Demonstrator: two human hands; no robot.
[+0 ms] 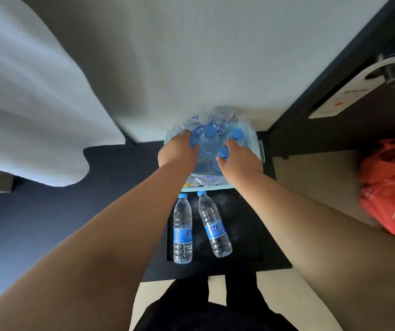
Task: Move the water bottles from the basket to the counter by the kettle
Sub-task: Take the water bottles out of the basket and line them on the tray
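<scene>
A person's dark-clothed lap (pixel 198 309) fills the bottom edge, with 2 bare forearms reaching away from it. Between the forearms, nearer than the hands, 2 water bottles lie on a black tray (pixel 244 225): the left bottle (pixel 182 229) straight, the right bottle (pixel 214 225) angled, blue caps pointing toward the hands. Just beyond them sits a pale blue basket (pixel 259 149) packed with upright bottles in torn plastic wrap. The left hand (pixel 178 151) is curled around the blue cap of 1 bottle at the basket's left side. The right hand (pixel 238 161) pinches another blue cap (pixel 224 152) between thumb and fingers. An untouched bottle (pixel 209 142) stands between the 2 hands, and another cap (pixel 237 134) shows just past the right hand. The tray and basket rest on a dark surface (pixel 124 211). Left of the hands hangs a white towel (pixel 24 103). Beyond the hands is a white wall (pixel 191 56). To the right are a dark door with a hanging tag (pixel 349 91) and a red bag (pixel 392 187) on pale floor.
</scene>
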